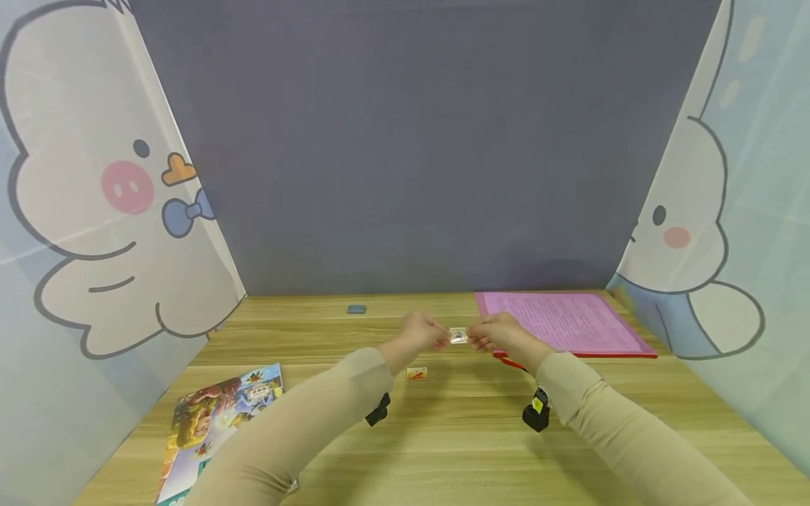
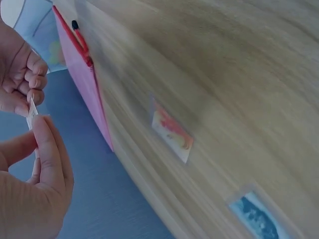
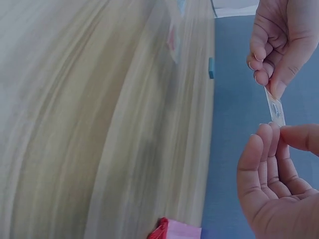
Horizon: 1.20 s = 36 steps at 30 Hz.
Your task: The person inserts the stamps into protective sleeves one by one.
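Observation:
A small white picture card (image 1: 458,336) is held up over the table between both hands, a dark design at its middle. My left hand (image 1: 422,332) pinches its left edge between thumb and fingers. At the opposite edge, my right hand (image 1: 503,332) grips it with thumb and fingertips. The left wrist view shows the card (image 2: 32,113) almost edge-on; in the right wrist view part of the card's face (image 3: 276,110) is visible between the fingertips. Below the hands, a red-and-yellow picture card (image 1: 417,374) lies on the wooden table (image 1: 455,436).
A pink zip document pouch (image 1: 563,320) with printed sheets lies at the back right. Toward the left front is a colourful booklet (image 1: 211,422), partly under the left sleeve. A small blue-grey block (image 1: 356,309) sits at the back. The left wrist view also catches a blue picture card (image 2: 259,219).

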Tool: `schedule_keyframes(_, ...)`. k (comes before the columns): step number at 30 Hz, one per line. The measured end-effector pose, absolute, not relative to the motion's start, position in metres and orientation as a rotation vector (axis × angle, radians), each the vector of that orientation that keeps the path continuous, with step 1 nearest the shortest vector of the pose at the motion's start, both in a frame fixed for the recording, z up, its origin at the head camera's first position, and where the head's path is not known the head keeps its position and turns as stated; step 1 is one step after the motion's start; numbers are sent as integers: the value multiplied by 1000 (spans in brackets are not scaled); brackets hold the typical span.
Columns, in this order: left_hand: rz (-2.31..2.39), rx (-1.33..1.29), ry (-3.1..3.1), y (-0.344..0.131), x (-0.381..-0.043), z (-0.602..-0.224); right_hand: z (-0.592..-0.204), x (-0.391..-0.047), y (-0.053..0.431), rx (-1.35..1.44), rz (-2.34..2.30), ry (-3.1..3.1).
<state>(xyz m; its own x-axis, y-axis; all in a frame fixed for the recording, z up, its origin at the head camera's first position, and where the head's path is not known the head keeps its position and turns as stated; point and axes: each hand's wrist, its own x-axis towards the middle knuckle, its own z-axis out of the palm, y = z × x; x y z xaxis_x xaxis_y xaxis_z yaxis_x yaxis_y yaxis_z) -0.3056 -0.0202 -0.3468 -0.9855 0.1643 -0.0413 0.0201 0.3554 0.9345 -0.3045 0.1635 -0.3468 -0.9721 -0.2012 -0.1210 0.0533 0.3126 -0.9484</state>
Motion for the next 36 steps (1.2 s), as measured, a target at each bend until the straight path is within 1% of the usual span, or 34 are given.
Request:
schedule_keyframes(5,1623,117,2530,-12,-309,-358,-358,-307,166,-108,-1673,2387)
schedule_keyframes(15,1548,-15,2572,1,-309,-380,-378,-309,165,41,-1575,2441)
schedule_keyframes(21,1396,-85,2645,9,-311,-391,-390,-310,162,125,-1451,2531)
schedule_keyframes(26,1376,-98,2676,10,-312,-397,-394,-310,159,138,-1388,2581)
schedule_keyframes(36,1263,-63,2748,12,-311,-396,-394,-310,159,184,-1389,2558)
